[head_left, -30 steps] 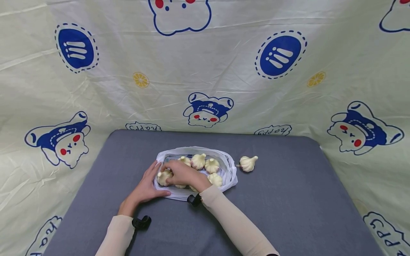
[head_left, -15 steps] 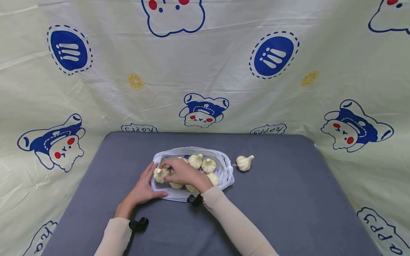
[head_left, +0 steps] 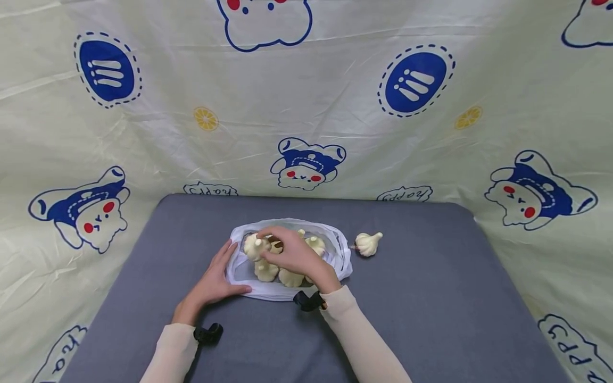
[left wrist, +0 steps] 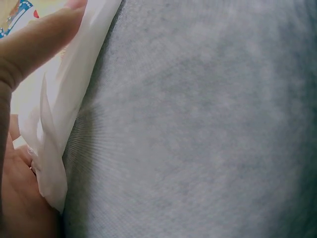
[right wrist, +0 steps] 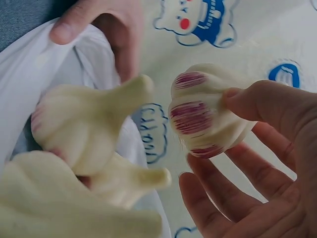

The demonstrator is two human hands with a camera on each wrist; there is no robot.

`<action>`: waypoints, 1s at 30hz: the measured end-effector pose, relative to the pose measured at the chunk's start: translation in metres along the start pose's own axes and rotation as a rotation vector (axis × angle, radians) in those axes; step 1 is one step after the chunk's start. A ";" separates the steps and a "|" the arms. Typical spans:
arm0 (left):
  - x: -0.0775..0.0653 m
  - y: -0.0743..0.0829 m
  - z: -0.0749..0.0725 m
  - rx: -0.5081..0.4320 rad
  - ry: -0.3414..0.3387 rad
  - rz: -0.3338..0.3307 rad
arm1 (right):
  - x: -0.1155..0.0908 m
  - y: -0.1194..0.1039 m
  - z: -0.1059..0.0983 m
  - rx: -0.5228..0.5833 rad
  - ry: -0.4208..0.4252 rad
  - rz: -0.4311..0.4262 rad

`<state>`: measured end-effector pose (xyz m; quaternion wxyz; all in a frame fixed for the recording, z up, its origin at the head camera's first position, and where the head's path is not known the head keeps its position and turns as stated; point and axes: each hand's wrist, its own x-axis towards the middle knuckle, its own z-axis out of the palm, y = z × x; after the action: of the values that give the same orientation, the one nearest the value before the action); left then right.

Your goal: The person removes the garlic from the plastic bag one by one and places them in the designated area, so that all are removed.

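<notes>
Latest change: the garlic bulb in the right hand has come away from the left end of the white plastic bag, shifting toward the counter's far edge and a little right; bare lining now shows where it sat.
Meaning for the work: the bulb appears raised clear of its neighbours, so this reads as lifting or re-placing, no longer just grasping.
Right grip: clamped on the bulb, thumb on one side and fingertips on the other; the lower fingers stand away from it.
Left hand: unmoved, thumb and fingers spread apart, steadying the bag's left end, thumb along the near rim.
Held bulb's place: above the bag's left part, itself mid-counter toward the far edge.
Held bulb's look: creamy white, plump, ribbed, with magenta streaks across the lobes facing the right wrist camera; smooth enough that it may be artificial.
Bagged bulbs: several, crowded together, some hidden behind the right hand.
Stray bulb: on the counter just beside the bag, neck toward the counter's right edge.
</notes>
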<state>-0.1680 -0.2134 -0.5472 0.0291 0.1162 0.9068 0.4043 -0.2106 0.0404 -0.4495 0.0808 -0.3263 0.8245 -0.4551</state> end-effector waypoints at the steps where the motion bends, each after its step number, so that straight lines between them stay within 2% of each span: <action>1: 0.000 0.000 0.000 -0.001 0.000 -0.004 | -0.004 0.000 -0.002 0.017 0.018 0.005; 5: 0.001 0.001 -0.001 0.009 0.004 -0.012 | -0.020 0.004 -0.012 0.065 0.101 0.003; 14: 0.001 0.001 0.000 0.029 -0.001 -0.018 | -0.068 0.021 -0.047 0.071 0.299 0.016; 23: 0.000 0.001 0.000 0.039 -0.004 -0.028 | -0.107 0.046 -0.084 -0.002 0.468 0.084; 30: 0.000 0.005 -0.001 0.034 -0.011 -0.035 | -0.130 0.061 -0.110 -0.057 0.606 0.125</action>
<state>-0.1675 -0.2110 -0.5430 0.0393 0.1031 0.9152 0.3875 -0.1859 0.2189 -0.4572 -0.1503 -0.1266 0.8419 -0.5026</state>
